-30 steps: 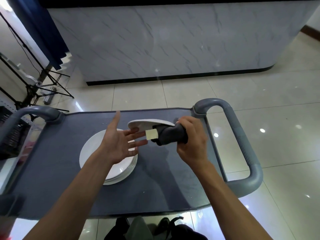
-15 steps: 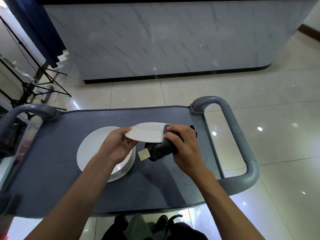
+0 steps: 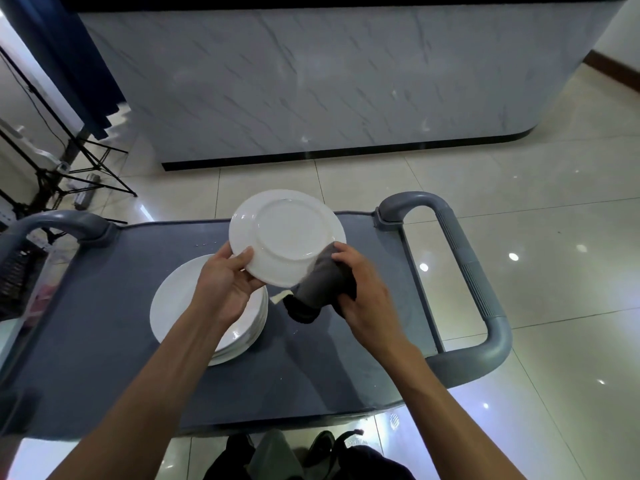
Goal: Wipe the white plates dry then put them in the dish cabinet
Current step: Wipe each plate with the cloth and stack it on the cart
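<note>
Left hand [image 3: 227,284] grips white plate [image 3: 285,235] at lower-left rim, thumb on upturned underside, plate tilted above cart worktop [image 3: 104,306]. Right hand [image 3: 360,289] clutches grey cloth [image 3: 320,282], pressing it against lower-right rim. Stack of plates [image 3: 180,303] sits below, just beside. Advice: sweep cloth round foot ring and rim, rotate plate with left hand, hold firm, wet glaze likely slippery. Flip, dry face too. Cabinet not in view.
</note>
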Tool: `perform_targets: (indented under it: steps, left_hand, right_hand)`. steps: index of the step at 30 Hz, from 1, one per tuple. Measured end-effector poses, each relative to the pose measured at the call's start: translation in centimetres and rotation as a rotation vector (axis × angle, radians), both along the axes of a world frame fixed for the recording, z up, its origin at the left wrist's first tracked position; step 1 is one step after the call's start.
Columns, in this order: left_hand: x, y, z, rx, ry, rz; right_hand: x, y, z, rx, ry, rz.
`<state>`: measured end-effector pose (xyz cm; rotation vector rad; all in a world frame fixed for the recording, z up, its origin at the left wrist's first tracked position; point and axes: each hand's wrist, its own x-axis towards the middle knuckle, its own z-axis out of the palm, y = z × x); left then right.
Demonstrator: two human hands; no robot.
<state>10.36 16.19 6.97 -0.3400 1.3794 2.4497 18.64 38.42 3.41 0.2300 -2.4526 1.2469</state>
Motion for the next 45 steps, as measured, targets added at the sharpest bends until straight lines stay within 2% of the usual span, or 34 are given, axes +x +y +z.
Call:
perform_targets:
  steps: [4, 7, 15, 20, 28, 38, 41, 45]
  left_hand:
    - [0.7, 0.2, 0.0, -0.074, 0.035, -0.040]
    - [1.3, 0.7, -0.1, -0.115, 0.063, -0.055]
    - [1.4, 0.5, -0.2, -0.164, 0.092, 0.003]
    - [1.7, 0.2, -0.3, -0.181, 0.132, -0.041]
    - [2.4, 0.3, 0.1, -0.253, 0.214, -0.116]
    - [3.0, 0.9, 0.6, -0.342, 0.254, -0.185]
    - [3.1, 1.0, 0.0, -0.373, 0.256, -0.163]
    - [3.3, 0.6, -0.5, -0.324, 0.230, -0.142]
  right_hand:
    - [-0.4, -1.4, 0.3, -0.107, 0.000, -0.158]
    - [-1.1, -2.9, 0.4, -0.086, -0.030, -0.225]
    - [0.0, -4.4, -2.3, 0.266, 0.076, -0.109]
    - [-0.1, -5.1, -2.2, 0.190, 0.012, -0.148]
    - [-2.4, -5.3, -0.1, -0.050, -0.075, -0.245]
    - [-5.0, -6.8, 4.0, 0.069, 0.036, -0.160]
    - [-5.9, -7.2, 4.7, 0.103, 0.016, -0.144]
    - [-7.1, -6.6, 5.1, 0.042, -0.048, -0.160]
